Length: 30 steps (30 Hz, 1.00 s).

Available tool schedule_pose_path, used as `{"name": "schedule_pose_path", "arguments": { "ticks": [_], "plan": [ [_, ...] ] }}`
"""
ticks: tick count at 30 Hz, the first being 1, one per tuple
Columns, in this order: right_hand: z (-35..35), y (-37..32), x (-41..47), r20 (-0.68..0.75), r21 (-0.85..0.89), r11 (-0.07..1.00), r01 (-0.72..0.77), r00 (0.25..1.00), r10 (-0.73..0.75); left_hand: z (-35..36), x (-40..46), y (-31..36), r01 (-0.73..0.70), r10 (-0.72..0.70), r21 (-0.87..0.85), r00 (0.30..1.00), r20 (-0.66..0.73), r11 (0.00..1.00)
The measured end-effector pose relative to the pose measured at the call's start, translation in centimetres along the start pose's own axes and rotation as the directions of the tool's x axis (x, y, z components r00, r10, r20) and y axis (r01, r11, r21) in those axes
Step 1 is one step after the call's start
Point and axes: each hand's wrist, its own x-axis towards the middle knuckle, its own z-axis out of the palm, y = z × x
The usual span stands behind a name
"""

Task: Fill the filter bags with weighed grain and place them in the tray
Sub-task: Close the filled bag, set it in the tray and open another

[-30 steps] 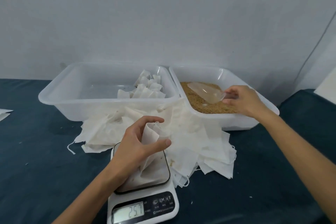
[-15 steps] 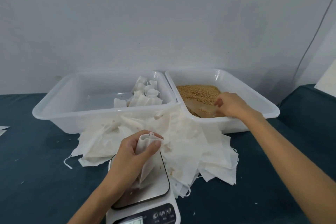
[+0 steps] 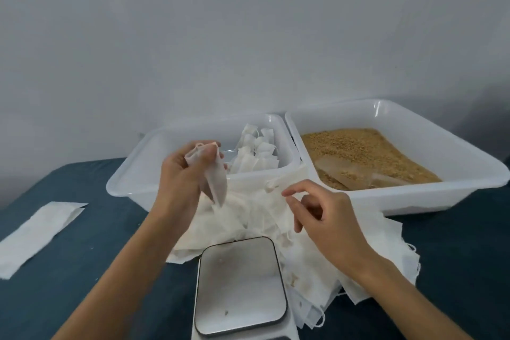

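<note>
Bags (image 3: 255, 157) already sit in the tray (image 3: 132, 188). Left hand (image 3: 183, 176) pinches one more bag (image 3: 215, 182). Right hand (image 3: 325, 215) hangs loose, holding nothing.

Scale (image 3: 239, 284) nearest, centre; loose bag pile (image 3: 256, 218) behind it. Behind pile: tray (image 3: 132, 188) left with filled bags (image 3: 256, 157), grain tray (image 3: 469, 174) right, scoop (image 3: 356, 174) in grain.

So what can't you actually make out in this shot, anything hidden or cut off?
- Scale display: cut off by the bottom edge of the head view, so no reading.
- Filter bag in the left hand: opaque, so its contents can't be seen.
- Scoop in the grain tray: clear and half buried, outline uncertain.
- Drawstring near the right hand: too fine to tell whether the fingers hold it.
</note>
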Motion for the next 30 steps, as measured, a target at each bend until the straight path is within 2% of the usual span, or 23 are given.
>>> {"name": "schedule_pose_path", "arguments": {
  "ticks": [3, 6, 8, 11, 13, 14, 16, 21, 23, 25, 26, 28, 30],
  "plan": [
    [0.4, 0.5, -0.4, 0.058, -0.059, 0.998, 0.009, 0.998, -0.005, -0.4, 6.4, 0.5, -0.095, 0.134, 0.239, 0.98, -0.149, 0.966],
    [0.4, 0.7, -0.2, 0.056, -0.067, 0.998, 0.004, 0.998, 0.0, -1.2, 11.5, -1.0, -0.032, 0.135, 0.414, 0.965, -0.224, 0.91],
    [0.6, 0.8, -0.2, 0.062, -0.081, 0.997, 0.019, 0.998, -0.014, -2.1, 13.8, -2.9, 0.064, 0.069, 0.55, 0.974, -0.217, 0.833],
    [0.6, 1.0, -0.1, 0.065, -0.116, 0.992, 0.045, 0.997, -0.038, -3.1, 15.8, -5.1, 0.167, -0.062, 0.767, 0.984, -0.165, 0.62],
    [0.5, 1.0, 0.0, 0.052, -0.116, 0.992, 0.04, 0.998, -0.034, -3.1, 16.2, -6.1, 0.206, -0.17, 0.846, 0.976, -0.138, 0.492],
    [0.4, 1.0, 0.0, 0.045, -0.115, 0.993, 0.037, 0.998, -0.032, -3.1, 16.2, -6.6, 0.218, -0.221, 0.858, 0.967, -0.125, 0.465],
    [0.2, 0.9, 0.2, 0.019, -0.103, 0.994, 0.039, 0.999, -0.037, -2.8, 16.0, -7.1, 0.24, -0.313, 0.847, 0.945, -0.093, 0.474],
    [-0.2, 1.0, 0.4, -0.017, -0.102, 0.994, 0.026, 0.999, -0.028, -2.3, 15.6, -6.7, 0.324, -0.466, 0.702, 0.884, 0.013, 0.634],
    [-0.3, 1.1, 0.4, -0.025, -0.101, 0.995, 0.022, 0.999, -0.024, -1.8, 15.2, -6.4, 0.332, -0.489, 0.697, 0.871, 0.031, 0.636],
    [-0.2, 1.2, 0.4, -0.032, -0.094, 0.995, 0.033, 0.999, -0.036, -1.0, 14.7, -5.9, 0.29, -0.434, 0.744, 0.901, 0.0, 0.602],
    [-0.3, 1.2, 0.4, -0.04, -0.086, 0.995, 0.04, 0.998, -0.043, -0.6, 14.4, -5.4, 0.232, -0.344, 0.785, 0.939, -0.025, 0.575],
    [-0.4, 1.0, 0.4, -0.06, -0.06, 0.997, 0.049, 0.997, -0.052, 0.3, 13.0, -4.1, 0.075, -0.073, 0.835, 0.996, -0.041, 0.546],
    [-0.6, 0.8, 0.5, -0.095, -0.031, 0.998, 0.059, 0.994, -0.061, 1.4, 10.0, -2.4, -0.135, 0.193, 0.818, 0.981, 0.03, 0.559]
  ]
}}
